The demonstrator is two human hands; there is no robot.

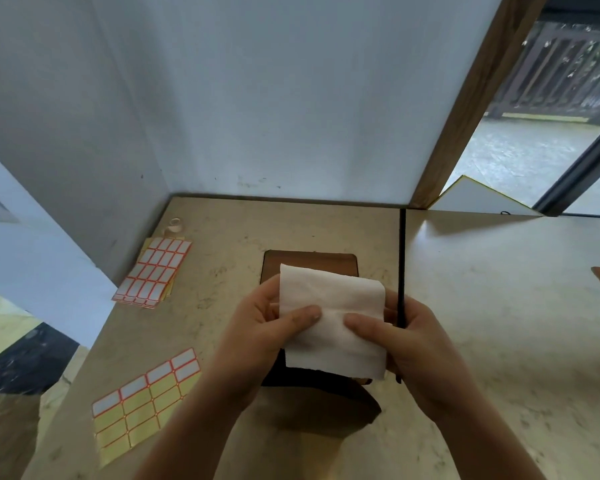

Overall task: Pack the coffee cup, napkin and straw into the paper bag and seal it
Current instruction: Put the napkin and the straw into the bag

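I see the table (482,323) carrying the brown paper bag (309,263), which stands open-mouthed right under my hands; I take it as my landmark. Left of the bag lie two label sheets (153,271). Directly above the bag's mouth, my left hand (257,327) and right hand (413,344) both pinch the white napkin (329,323), and the right also grips the black straw (401,271) upright. The cup is not visible. I judge the napkin step underway; next, lowering it inside.
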